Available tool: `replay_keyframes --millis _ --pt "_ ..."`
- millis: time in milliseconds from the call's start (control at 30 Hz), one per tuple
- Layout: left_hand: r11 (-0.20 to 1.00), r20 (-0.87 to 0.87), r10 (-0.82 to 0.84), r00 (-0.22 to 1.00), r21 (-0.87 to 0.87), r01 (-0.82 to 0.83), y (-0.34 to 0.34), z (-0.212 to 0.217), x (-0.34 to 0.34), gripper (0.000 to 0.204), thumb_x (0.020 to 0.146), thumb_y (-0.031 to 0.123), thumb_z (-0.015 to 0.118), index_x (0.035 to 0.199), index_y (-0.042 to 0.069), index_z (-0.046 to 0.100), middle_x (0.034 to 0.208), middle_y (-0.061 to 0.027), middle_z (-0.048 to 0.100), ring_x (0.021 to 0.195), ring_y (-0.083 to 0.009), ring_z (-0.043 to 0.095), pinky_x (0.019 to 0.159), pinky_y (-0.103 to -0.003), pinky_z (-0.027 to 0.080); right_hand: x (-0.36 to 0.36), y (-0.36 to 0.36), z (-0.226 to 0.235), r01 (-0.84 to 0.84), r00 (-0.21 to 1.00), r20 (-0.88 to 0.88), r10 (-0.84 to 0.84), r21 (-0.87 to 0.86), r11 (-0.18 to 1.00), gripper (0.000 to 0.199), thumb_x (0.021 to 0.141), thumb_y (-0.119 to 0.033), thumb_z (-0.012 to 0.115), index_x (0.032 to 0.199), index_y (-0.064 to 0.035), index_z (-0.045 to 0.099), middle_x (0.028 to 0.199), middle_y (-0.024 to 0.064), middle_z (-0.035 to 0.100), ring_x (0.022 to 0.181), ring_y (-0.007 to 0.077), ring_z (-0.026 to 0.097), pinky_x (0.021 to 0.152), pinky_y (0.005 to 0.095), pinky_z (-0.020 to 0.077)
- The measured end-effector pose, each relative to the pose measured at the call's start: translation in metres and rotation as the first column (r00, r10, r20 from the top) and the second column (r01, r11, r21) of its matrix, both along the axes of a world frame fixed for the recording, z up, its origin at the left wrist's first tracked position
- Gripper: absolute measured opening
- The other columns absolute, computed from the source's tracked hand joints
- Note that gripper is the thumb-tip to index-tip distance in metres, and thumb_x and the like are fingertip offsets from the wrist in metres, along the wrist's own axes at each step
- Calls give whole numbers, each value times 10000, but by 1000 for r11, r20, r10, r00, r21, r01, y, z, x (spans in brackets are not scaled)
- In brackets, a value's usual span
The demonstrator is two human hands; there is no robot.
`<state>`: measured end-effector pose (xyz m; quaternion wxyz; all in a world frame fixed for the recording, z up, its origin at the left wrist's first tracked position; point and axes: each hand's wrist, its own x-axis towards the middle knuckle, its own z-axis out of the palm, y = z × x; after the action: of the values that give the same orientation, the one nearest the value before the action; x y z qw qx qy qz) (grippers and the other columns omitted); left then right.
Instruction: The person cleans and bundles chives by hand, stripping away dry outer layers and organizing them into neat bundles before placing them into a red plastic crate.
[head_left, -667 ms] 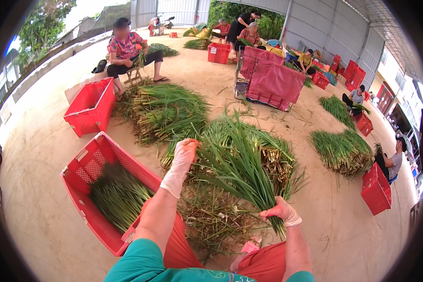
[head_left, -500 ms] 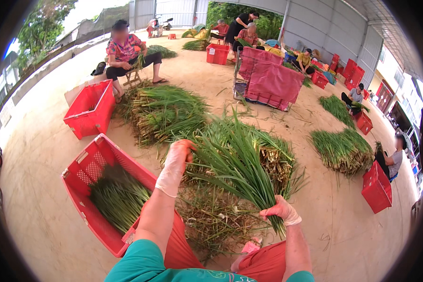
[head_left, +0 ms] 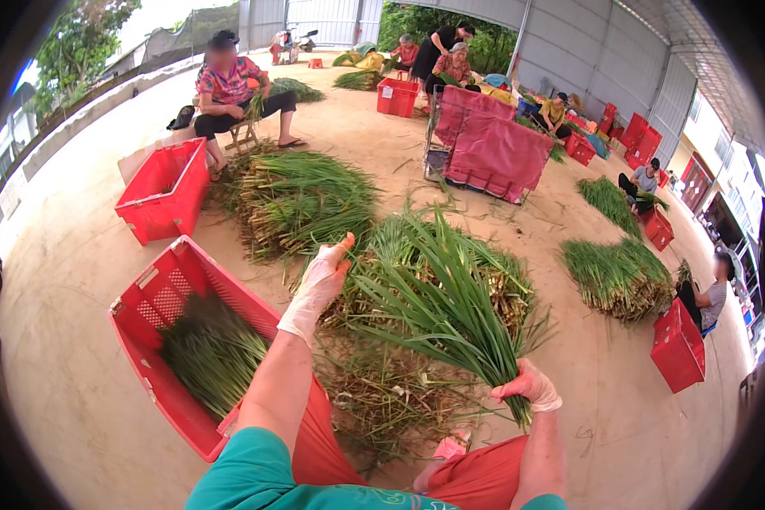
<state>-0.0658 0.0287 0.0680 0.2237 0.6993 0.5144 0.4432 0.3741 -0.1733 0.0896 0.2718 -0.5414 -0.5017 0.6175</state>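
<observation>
My right hand (head_left: 531,387), in a thin pale glove, is closed round the lower stalks of a bunch of long, flat green leaves (head_left: 455,319). The leaves fan up and left, their stalk ends poking out below the fist. Beside the leaf tips is my gloved left hand (head_left: 323,276), fingers apart and holding nothing that I can see. Behind the bunch lies a pile of the same leafy stalks (head_left: 506,285) with brownish ends, partly hidden by it. At my left a red plastic crate (head_left: 140,348) holds slender green stalks (head_left: 212,353).
Loose trimmings (head_left: 391,395) litter the ground before my knees. Another leafy heap (head_left: 297,200) and a red crate (head_left: 166,191) lie ahead left, near a seated person (head_left: 229,93). A cart with a red cover (head_left: 497,153) stands farther back. Several people work beside crates and heaps on the right.
My right hand has shifted a little right and down with the bunch. My left hand has risen slightly and its fingers are spread farther from the leaf tips.
</observation>
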Motion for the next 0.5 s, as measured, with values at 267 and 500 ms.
replay_keyframes --millis 267,500 --pt "856 522 31 852 -454 247 4 -19 21 199 919 234 604 920 70 717 652 71 456 528 -50 385 476 -275 274 9 0 -1 -6 1000 -18 7 24 1000 304 760 45 831 1026 67 685 841 148 739 742 198 719 654 338 595" --pt "990 241 29 970 -142 6 1 -9 26 196 941 125 504 862 24 652 623 30 506 506 -77 435 478 -263 339 21 7 -16 44 999 -18 -43 98 994 380 749 112 803 1096 106 648 889 196 743 770 237 743 666 352 621"
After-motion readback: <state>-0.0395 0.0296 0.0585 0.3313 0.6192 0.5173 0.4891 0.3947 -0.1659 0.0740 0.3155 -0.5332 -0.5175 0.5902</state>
